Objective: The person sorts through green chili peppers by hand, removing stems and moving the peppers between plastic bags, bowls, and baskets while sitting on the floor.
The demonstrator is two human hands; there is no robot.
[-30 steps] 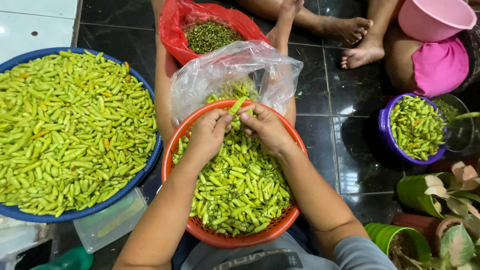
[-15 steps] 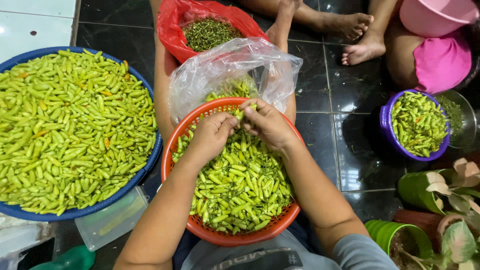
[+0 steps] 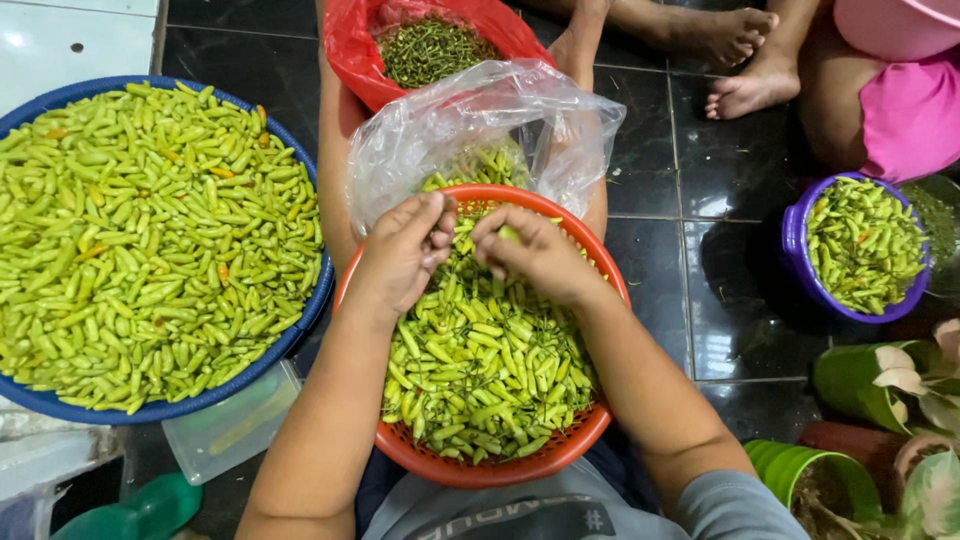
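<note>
An orange basket (image 3: 560,455) full of small green chillies (image 3: 480,370) rests on my lap. Both hands hover over its far side. My left hand (image 3: 400,250) is curled with fingertips pinched together, and what it holds is hidden. My right hand (image 3: 535,255) is closed on one green chilli whose end shows between its fingers. Just beyond the hands lies a clear plastic bag (image 3: 480,130) with some green chillies inside.
A big blue tub (image 3: 60,400) of green chillies sits at my left. A red bag (image 3: 350,50) of chilli stems lies beyond the clear bag. Another person's feet (image 3: 740,60) and pink clothing are at top right, beside a purple basket (image 3: 800,270) of chillies. Potted plants stand at lower right.
Both hands have drawn slightly nearer to me over the basket, and the chilli that stuck up between them is now mostly covered by my right fingers.
</note>
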